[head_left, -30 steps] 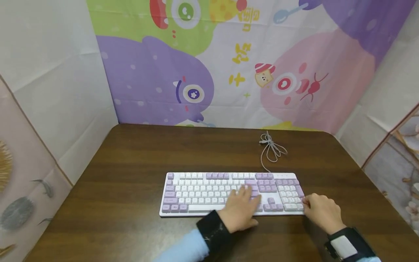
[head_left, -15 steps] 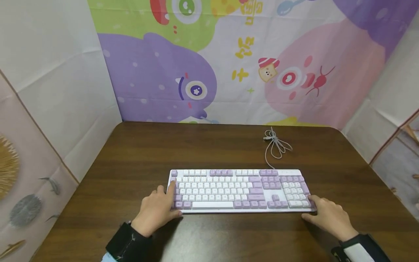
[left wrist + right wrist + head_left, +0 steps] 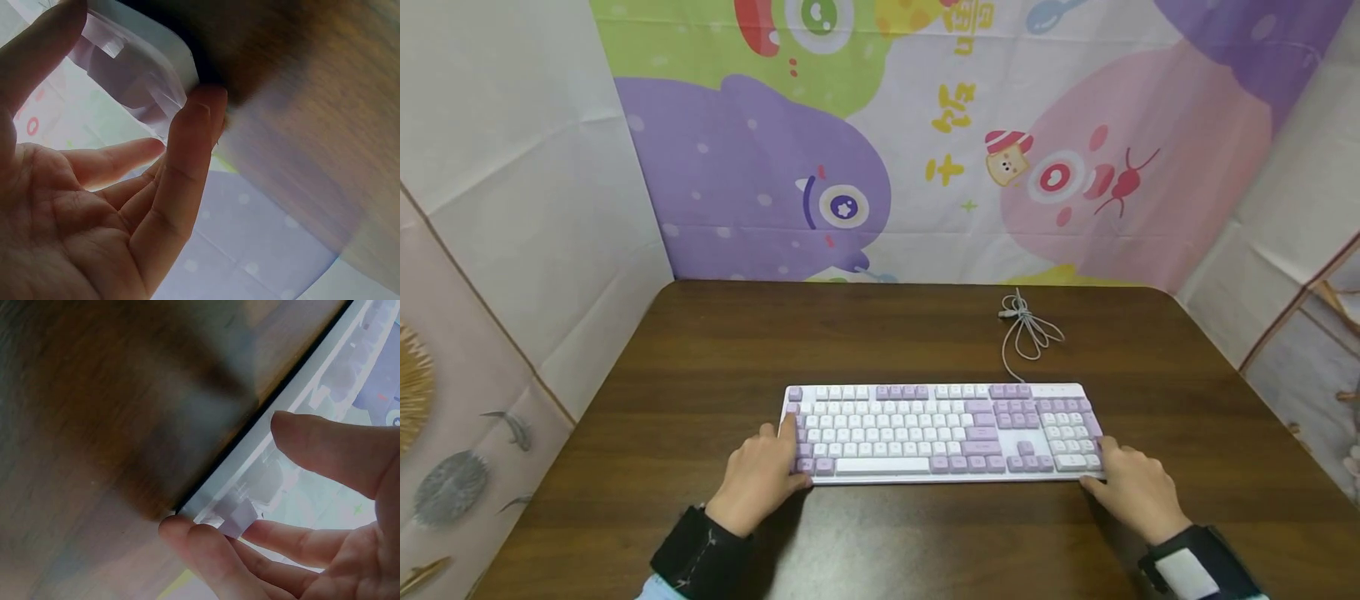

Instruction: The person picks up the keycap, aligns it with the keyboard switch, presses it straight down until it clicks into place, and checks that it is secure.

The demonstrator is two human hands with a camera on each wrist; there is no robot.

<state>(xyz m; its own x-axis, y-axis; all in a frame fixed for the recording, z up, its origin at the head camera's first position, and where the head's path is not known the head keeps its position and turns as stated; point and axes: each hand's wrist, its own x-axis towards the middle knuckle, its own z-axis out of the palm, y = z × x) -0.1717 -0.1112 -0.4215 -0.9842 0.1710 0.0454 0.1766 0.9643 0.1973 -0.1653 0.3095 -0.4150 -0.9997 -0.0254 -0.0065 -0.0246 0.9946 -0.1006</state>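
Observation:
A white and lilac keyboard (image 3: 895, 469) lies across the wooden table, its long side facing me. My left hand (image 3: 754, 483) grips its left end, with the thumb at the front corner and the fingers along the side. At the opposite end my right hand (image 3: 1138, 492) holds the right front corner between thumb and fingers. In the left wrist view, the left fingertips (image 3: 194, 122) meet the rounded corner of the keyboard (image 3: 172, 47). The right wrist view has the right thumb (image 3: 297, 434) against the front edge of the keyboard (image 3: 240, 447) and fingertips at its corner.
A bundled grey cable (image 3: 1030, 333) lies behind the keyboard, joined to its back edge. The brown table (image 3: 895, 542) ends at a cartoon-printed curtain (image 3: 925, 242). Pale cloth panels (image 3: 535, 167) stand at both sides.
My left hand has moved from the keys right of the middle to the keyboard's left end. My right hand stays at the right end, its thumb now out against the front edge.

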